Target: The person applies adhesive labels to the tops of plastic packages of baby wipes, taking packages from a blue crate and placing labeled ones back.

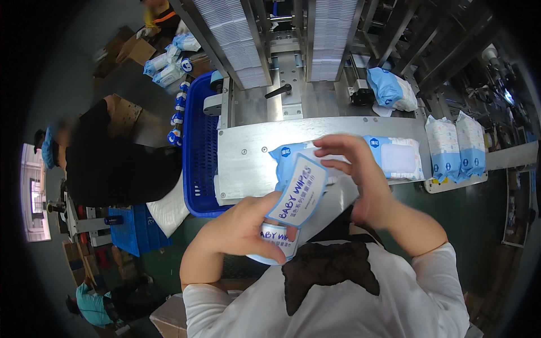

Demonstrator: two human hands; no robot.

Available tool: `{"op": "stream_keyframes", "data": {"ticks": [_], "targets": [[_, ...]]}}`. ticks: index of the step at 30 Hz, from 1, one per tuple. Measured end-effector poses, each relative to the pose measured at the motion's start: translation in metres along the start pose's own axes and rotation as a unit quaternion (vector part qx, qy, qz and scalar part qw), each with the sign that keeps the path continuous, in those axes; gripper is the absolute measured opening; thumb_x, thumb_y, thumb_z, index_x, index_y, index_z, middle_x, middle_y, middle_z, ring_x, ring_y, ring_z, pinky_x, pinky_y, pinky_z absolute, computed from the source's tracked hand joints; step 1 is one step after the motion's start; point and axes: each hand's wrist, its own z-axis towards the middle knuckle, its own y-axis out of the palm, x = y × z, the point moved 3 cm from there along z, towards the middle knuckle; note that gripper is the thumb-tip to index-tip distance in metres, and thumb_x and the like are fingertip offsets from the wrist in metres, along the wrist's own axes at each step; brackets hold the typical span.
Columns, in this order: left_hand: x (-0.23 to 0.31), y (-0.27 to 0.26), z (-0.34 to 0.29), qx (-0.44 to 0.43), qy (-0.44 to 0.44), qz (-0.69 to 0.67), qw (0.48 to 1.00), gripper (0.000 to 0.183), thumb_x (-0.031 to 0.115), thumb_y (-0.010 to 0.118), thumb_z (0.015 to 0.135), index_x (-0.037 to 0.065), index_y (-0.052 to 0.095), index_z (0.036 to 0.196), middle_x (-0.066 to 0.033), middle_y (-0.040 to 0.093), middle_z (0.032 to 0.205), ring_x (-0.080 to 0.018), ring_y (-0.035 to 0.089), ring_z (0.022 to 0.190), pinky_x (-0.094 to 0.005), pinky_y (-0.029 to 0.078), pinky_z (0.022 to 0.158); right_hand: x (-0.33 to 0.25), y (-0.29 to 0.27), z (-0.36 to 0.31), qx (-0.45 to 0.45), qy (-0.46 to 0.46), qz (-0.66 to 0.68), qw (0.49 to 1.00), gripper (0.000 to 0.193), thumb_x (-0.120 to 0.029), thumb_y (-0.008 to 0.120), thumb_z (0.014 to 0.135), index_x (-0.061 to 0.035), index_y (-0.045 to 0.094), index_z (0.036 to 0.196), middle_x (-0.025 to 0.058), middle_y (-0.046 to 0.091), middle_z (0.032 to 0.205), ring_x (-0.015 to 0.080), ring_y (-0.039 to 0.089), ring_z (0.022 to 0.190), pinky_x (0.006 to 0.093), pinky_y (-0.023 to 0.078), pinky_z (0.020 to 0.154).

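Left hand (pixel 239 225) grips blue-edged white paper labels (pixel 271 235) between thumb and fingers; the right hand (pixel 360 172) is open with curved fingers, contact unclear, beside a single matching label (pixel 300 190). This label covers much of a light-blue and white soft packet (pixel 284 158) at the silver metal table's (pixel 242 129) near edge. Another packet with a pale rectangular lid (pixel 398 158) lies partly behind the right wrist. A blue perforated plastic basket (pixel 193 163) flanks the table's left. Bold purple lettering above smaller script fills the single label; dark-blue badges mark both packets
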Motion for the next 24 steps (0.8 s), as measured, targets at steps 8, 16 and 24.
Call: {"op": "stream_keyframes", "data": {"ticks": [8,16,24], "targets": [[-0.019,-0.013,0.011,0.073,-0.196,-0.151,0.966,0.025,0.016,0.052,0.096,-0.005,0.064,0.1,-0.0062,0.067,0.088,-0.0085,0.059,0.078,-0.0247,0.049,0.072,0.006,-0.01,0.001,-0.099,0.282,-0.021,0.954,0.014,-0.008,0.071,0.082,-0.0008,0.059,0.081,0.0012,0.063,0.069,0.0049,0.058,0.055,0.0165,0.045,0.049],[-0.058,-0.027,0.006,0.103,-0.213,0.065,0.969,0.032,0.006,0.06,0.087,0.001,0.052,0.117,-0.0063,0.064,0.071,-0.0106,0.061,0.066,-0.0245,0.047,0.067,0.057,-0.058,-0.013,0.062,0.357,-0.03,0.932,0.012,-0.008,0.072,0.081,-0.0006,0.061,0.082,0.0029,0.063,0.064,0.0048,0.05,0.048,0.0175,0.04,0.046],[-0.067,-0.023,0.015,0.095,-0.212,0.183,0.955,0.061,0.011,0.062,0.086,0.008,0.036,0.141,-0.008,0.064,0.07,-0.014,0.057,0.06,-0.0272,0.045,0.062,0.078,-0.057,-0.004,0.036,0.345,-0.075,0.935,0.013,-0.008,0.071,0.081,0.002,0.064,0.084,0.0048,0.064,0.065,0.0048,0.051,0.049,0.0178,0.039,0.047]]}}
